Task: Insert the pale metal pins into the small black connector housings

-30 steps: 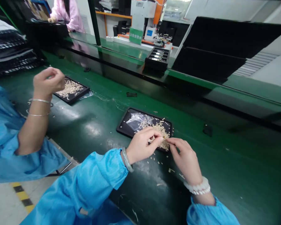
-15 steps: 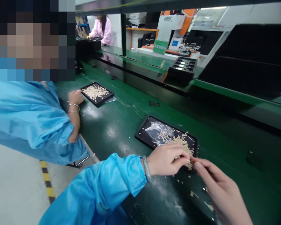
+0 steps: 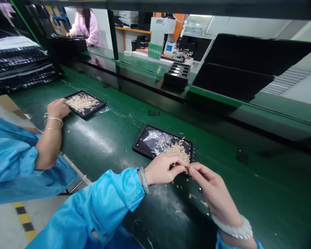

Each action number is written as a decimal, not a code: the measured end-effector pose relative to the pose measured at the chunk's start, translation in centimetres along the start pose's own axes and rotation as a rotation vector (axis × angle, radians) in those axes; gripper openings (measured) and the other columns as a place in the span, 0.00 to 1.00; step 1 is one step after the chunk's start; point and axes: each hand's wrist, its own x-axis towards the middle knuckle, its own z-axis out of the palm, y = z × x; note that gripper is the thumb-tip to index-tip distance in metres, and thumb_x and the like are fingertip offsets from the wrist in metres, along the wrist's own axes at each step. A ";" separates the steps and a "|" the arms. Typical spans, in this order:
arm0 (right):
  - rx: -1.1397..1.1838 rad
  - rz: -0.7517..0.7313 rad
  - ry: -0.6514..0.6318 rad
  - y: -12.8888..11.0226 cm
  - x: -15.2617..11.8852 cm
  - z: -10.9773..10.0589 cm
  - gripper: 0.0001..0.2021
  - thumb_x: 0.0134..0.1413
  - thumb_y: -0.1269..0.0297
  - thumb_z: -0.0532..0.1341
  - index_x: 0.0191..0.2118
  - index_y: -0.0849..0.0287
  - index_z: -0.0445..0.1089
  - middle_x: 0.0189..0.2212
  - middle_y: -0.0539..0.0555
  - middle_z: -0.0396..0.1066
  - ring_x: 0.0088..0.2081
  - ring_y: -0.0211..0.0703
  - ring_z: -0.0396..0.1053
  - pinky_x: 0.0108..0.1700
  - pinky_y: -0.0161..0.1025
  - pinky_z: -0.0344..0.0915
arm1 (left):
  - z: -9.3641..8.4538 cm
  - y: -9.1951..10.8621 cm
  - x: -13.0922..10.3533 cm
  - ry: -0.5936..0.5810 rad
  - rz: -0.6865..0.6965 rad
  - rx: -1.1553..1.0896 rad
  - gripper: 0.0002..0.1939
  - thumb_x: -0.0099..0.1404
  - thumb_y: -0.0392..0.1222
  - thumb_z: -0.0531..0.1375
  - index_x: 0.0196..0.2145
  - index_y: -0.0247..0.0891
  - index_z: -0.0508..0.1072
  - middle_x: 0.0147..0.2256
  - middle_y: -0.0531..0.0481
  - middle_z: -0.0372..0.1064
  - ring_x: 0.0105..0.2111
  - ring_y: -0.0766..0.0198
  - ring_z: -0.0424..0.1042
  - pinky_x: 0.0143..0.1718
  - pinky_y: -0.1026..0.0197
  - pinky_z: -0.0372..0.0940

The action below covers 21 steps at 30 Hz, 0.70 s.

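Note:
Over the near edge of a black tray point(image 3: 140, 149), my left hand point(image 3: 164, 167) and my right hand point(image 3: 210, 183) meet fingertip to fingertip. Between them they pinch a small orange-brown piece point(image 3: 187, 168), mostly covered by the fingers, too small to name. Both hands are closed at the thumb and forefinger. Many small beige strips point(image 3: 180, 152) lie heaped at the tray's right end, just beyond my fingers. A clear plastic bag point(image 3: 157, 140) with more strips rests at its left end. Loose bits point(image 3: 192, 196) are scattered on the green bench below my hands.
At left, a co-worker's hand point(image 3: 58, 109) touches a second black tray point(image 3: 86, 116) of beige strips. Small dark pieces point(image 3: 154, 113) lie on the bench point(image 3: 114, 131). A divided black box point(image 3: 176, 75) stands on the ledge behind. Black stacked sheets point(image 3: 17, 65) are far left.
The view has swung right, so everything sits further left. My hands keep the same pinch on the small piece. The co-worker's hand remains at its tray's edge.

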 end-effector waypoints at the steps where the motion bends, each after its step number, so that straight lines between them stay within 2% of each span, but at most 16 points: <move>1: 0.001 -0.001 -0.008 0.0 0.0 0.0 0.09 0.50 0.58 0.61 0.30 0.59 0.70 0.29 0.52 0.70 0.33 0.42 0.65 0.37 0.36 0.63 | 0.0 0.0 0.0 -0.007 0.001 -0.001 0.06 0.62 0.38 0.54 0.30 0.35 0.69 0.30 0.50 0.68 0.33 0.65 0.66 0.40 0.63 0.60; 7: -0.043 -0.027 -0.018 -0.4 -0.1 0.3 0.10 0.50 0.58 0.60 0.26 0.59 0.67 0.27 0.50 0.67 0.30 0.41 0.63 0.34 0.35 0.61 | 0.1 0.2 -0.1 -0.023 0.019 -0.017 0.06 0.62 0.38 0.54 0.29 0.35 0.69 0.29 0.51 0.68 0.33 0.66 0.66 0.40 0.62 0.60; 13: -0.045 -0.058 0.136 -0.1 -0.1 -0.4 0.09 0.52 0.58 0.60 0.29 0.59 0.67 0.27 0.50 0.65 0.30 0.41 0.61 0.34 0.35 0.59 | -0.8 0.3 0.1 0.034 -0.018 -0.082 0.09 0.62 0.42 0.55 0.29 0.34 0.69 0.28 0.50 0.68 0.30 0.66 0.65 0.34 0.64 0.61; 16: 0.066 -0.073 0.174 0.0 -0.9 0.1 0.08 0.51 0.60 0.60 0.27 0.59 0.67 0.25 0.48 0.62 0.29 0.38 0.59 0.33 0.34 0.58 | -0.9 1.8 -0.6 -0.039 0.093 -0.056 0.10 0.61 0.41 0.54 0.24 0.36 0.68 0.24 0.50 0.67 0.28 0.66 0.65 0.32 0.63 0.61; 17: 0.121 -0.070 0.147 0.0 -1.4 0.4 0.09 0.51 0.61 0.60 0.26 0.59 0.66 0.24 0.48 0.62 0.28 0.38 0.59 0.33 0.34 0.58 | -0.7 2.5 -1.1 -0.068 0.149 -0.047 0.10 0.61 0.39 0.55 0.23 0.37 0.68 0.24 0.50 0.66 0.28 0.65 0.65 0.31 0.62 0.61; 19: 0.115 -0.087 0.206 0.3 -2.1 1.4 0.10 0.49 0.59 0.60 0.23 0.60 0.66 0.21 0.47 0.62 0.26 0.37 0.59 0.31 0.34 0.59 | 0.2 4.0 -2.3 -0.144 0.218 -0.069 0.08 0.60 0.36 0.55 0.24 0.39 0.69 0.23 0.52 0.67 0.25 0.66 0.65 0.26 0.63 0.61; 20: 0.108 -0.091 0.234 0.7 -2.3 1.9 0.11 0.47 0.59 0.61 0.22 0.60 0.67 0.20 0.47 0.62 0.24 0.36 0.59 0.29 0.33 0.59 | 0.7 4.5 -2.9 -0.152 0.287 -0.124 0.07 0.59 0.35 0.56 0.25 0.42 0.70 0.23 0.53 0.67 0.24 0.67 0.65 0.23 0.64 0.60; 21: 0.106 -0.093 0.256 1.1 -2.4 2.3 0.12 0.46 0.58 0.61 0.21 0.60 0.67 0.19 0.47 0.62 0.23 0.36 0.60 0.27 0.33 0.59 | 1.4 4.8 -3.5 -0.123 0.414 -0.213 0.08 0.59 0.35 0.56 0.26 0.45 0.72 0.25 0.55 0.70 0.24 0.67 0.65 0.22 0.64 0.60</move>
